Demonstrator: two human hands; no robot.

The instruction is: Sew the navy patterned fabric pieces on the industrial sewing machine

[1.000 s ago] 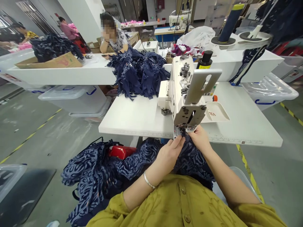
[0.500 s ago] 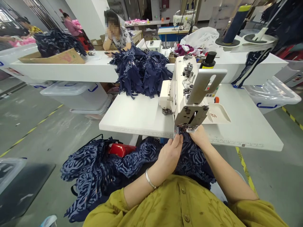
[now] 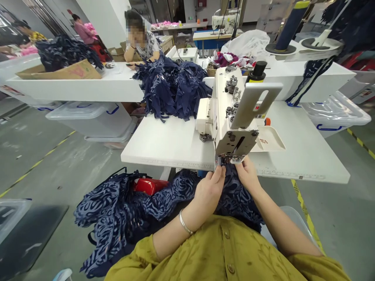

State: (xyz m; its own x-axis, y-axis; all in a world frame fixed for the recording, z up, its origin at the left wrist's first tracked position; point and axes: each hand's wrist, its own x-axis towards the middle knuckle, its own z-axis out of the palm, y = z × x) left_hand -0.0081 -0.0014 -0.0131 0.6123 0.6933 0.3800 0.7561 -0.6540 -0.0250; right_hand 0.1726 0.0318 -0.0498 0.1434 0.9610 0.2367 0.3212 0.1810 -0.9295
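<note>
Item: navy patterned fabric point(image 3: 238, 199), 1 piece. Location: upper edge beneath the head of the sewing machine point(image 3: 230, 101), at the near side of the desk point(image 3: 164, 144); the remainder hangs below that edge, towards my lap.

Handling, as I judge it: soft, limp, light at the edge, with some drag from the hanging bulk. Not brittle; likely to crease, fold or slip askew rather than break. Best hold: a flat fingertip pinch at the upper edge, 1 hand either side of the stitching area, fingers clear of the needle.

Left hand point(image 3: 209, 191): fingers narrowed together, pinching the fabric's edge just left of the machine's foot. The cloth lies ahead of the fingertips and to their right.

Right hand point(image 3: 247, 173): thumb and fingers at the fabric's right side, close under the machine head. Fingertips partly hidden; I cannot tell how firmly they close. The cloth lies to this hand's left and below.

Adjacent: patterned heap point(image 3: 117, 207), 1, left of my left arm.
</note>
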